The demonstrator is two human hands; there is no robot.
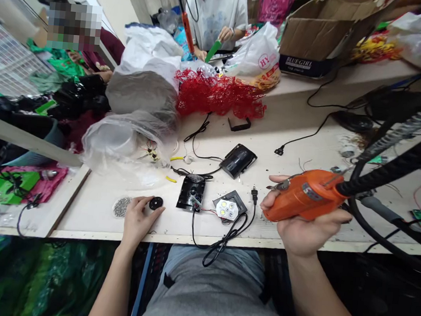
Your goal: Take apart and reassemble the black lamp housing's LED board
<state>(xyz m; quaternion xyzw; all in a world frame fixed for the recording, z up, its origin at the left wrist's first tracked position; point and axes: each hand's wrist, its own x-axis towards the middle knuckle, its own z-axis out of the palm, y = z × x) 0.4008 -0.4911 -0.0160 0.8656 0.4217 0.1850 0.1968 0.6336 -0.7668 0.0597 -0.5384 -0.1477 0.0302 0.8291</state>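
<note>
Near the front edge of the table, my left hand pinches a small black round disc between thumb and fingers. Just left of that hand lies a round heap of small metal screws. My right hand is wrapped round an orange power screwdriver, raised over the right side of the table. Between my hands sits an open black lamp housing. Beside it a white LED board with yellow LEDs rests on a dark plate, joined by thin wires. A black power cord hangs over the edge.
Farther back are another black housing, a black bracket and red netting. Plastic bags stand at left, a cardboard box at back right. Thick cables hang at right. A co-worker sits opposite.
</note>
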